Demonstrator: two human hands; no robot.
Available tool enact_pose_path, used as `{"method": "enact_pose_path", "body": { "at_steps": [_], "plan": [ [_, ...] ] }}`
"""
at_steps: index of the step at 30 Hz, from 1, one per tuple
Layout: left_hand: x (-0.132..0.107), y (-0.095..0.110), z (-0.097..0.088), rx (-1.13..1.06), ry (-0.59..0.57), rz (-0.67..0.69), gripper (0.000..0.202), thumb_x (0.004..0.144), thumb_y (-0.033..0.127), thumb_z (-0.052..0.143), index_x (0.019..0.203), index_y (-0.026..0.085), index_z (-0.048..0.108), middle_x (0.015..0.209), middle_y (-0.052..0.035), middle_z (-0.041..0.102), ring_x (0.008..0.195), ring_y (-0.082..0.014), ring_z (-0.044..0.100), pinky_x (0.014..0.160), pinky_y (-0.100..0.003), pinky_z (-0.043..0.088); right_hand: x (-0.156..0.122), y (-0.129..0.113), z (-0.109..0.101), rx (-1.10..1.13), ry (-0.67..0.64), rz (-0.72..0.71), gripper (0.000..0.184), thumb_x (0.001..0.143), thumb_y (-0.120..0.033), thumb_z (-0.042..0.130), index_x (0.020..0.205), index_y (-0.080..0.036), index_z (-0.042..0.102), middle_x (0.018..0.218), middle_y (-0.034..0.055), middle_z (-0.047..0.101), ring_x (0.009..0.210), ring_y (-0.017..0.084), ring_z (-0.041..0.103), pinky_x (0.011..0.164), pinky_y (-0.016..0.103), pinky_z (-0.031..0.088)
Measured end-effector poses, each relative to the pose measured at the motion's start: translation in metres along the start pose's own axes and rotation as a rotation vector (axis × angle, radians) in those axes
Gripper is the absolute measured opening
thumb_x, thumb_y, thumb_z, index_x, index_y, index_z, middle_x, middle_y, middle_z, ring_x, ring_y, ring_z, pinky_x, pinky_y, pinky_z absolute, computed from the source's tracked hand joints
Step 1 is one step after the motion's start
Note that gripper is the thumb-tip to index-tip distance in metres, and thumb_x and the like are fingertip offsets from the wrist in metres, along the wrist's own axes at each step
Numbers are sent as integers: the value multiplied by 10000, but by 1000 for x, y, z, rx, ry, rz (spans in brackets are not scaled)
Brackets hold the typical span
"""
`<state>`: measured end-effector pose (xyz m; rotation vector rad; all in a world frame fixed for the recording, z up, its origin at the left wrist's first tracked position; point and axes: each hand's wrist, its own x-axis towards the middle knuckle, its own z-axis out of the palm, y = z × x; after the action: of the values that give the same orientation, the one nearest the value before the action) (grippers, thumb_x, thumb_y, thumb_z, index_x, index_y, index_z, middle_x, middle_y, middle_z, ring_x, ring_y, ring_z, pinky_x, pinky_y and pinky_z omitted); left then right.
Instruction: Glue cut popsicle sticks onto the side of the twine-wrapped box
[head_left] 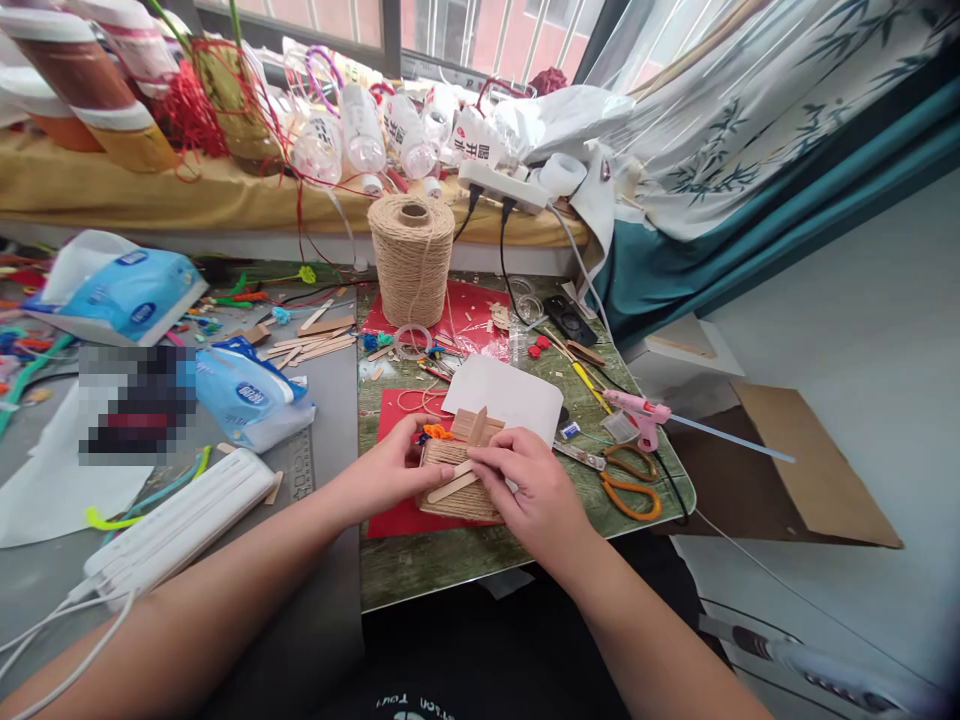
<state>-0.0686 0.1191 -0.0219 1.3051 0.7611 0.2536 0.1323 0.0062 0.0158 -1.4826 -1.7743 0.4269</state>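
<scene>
A small twine-wrapped craft piece (472,502) lies over red paper in front of me, with flat wooden pieces (469,425) at its top and an orange fuzzy bit (437,432) at its upper left. My left hand (401,468) grips its left side, the thumb across the front. Between the thumb and fingers of my right hand (536,490) is the end of a craft stick (450,486), which slants across the twine surface. The left thumb tip is by the stick; whether it presses on it I cannot tell.
A big twine spool (412,260) stands behind. To the right are a pink glue gun (641,412) with cord and scissors (630,482). White paper (510,395) lies behind my hands. At left are tissue packs (251,395), loose craft sticks (319,340) and a white power strip (184,520).
</scene>
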Motion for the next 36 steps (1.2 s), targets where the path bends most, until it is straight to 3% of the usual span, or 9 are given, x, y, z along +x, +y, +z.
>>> {"method": "enact_pose_path", "body": {
  "at_steps": [15,22,27,32,36],
  "plan": [
    [0,-5,6,-6,15,19,695,827,415,764,1383,246,382,1358,-116,646,1232,-319,659,1035,-476,520,-30,3,12,-23,179,11,284,963,-141,665,1227,-238,700,1118,103,628,1026,231,641,892,413,586],
    [-1,-6,8,38,39,20,655,828,397,748,1352,243,386,1332,-99,642,1235,-318,644,1060,-486,491,-29,-4,10,-176,87,-125,348,965,-58,605,1274,-201,675,1111,125,642,1007,245,601,892,438,574],
    [-2,-3,3,-43,16,-7,600,876,391,667,1379,234,380,1270,-99,664,1212,-322,647,1041,-504,489,-28,-4,9,-174,73,-98,316,971,-55,591,1235,-207,677,1104,118,645,1006,247,593,899,444,568],
    [-2,-4,2,-47,-77,22,712,817,321,746,1408,245,356,1361,-120,624,1284,-325,612,1058,-493,494,-29,-2,9,-177,87,-101,308,964,-54,602,1230,-193,673,1105,119,645,1009,248,592,902,436,563],
    [-3,-6,4,-27,-65,10,688,814,337,747,1385,227,379,1323,-125,645,1254,-330,632,1048,-509,505,-27,-3,9,-162,85,-87,288,966,-59,604,1216,-182,674,1100,117,647,1010,245,588,904,429,560]
  ]
}}
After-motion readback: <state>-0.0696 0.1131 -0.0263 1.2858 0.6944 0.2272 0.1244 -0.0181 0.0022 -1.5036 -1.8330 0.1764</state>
